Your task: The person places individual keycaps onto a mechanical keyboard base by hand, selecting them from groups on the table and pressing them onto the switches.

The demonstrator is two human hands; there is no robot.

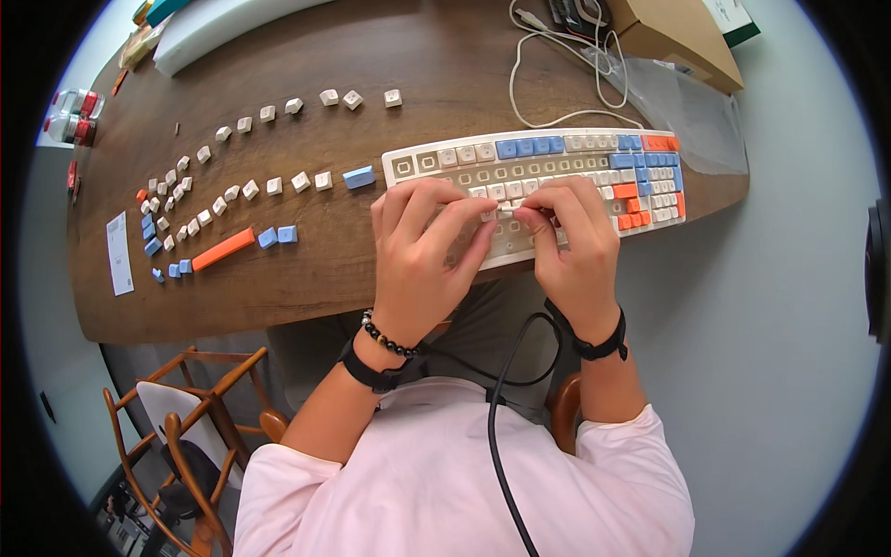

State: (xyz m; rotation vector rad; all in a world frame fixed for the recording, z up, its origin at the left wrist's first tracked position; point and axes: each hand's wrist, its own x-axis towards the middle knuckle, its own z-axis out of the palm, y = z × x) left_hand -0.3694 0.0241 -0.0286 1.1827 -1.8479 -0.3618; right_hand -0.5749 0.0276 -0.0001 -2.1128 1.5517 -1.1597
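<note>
A white keyboard (534, 135) with white, blue and orange keycaps lies at the table's front right. Several of its sockets are bare, mostly on the left and along the lower rows. Over its middle, my left hand (418, 246) and my right hand (577, 246) meet with thumbs and forefingers pinched. Between the fingertips shows a small white keycap (506, 206), partly covered by the fingers. Whether it sits on a switch or is lifted I cannot tell. The right hand's other fingers curl over the white keys beside it.
Loose keycaps lie in curved rows at left, among them a long orange spacebar keycap (223, 250) and a blue keycap (358, 176). A paper slip (120, 253), bottles (74, 116), a white cable (516, 79), plastic bag (682, 111) and cardboard box (677, 37) surround them. A black cable (495, 436) hangs before me.
</note>
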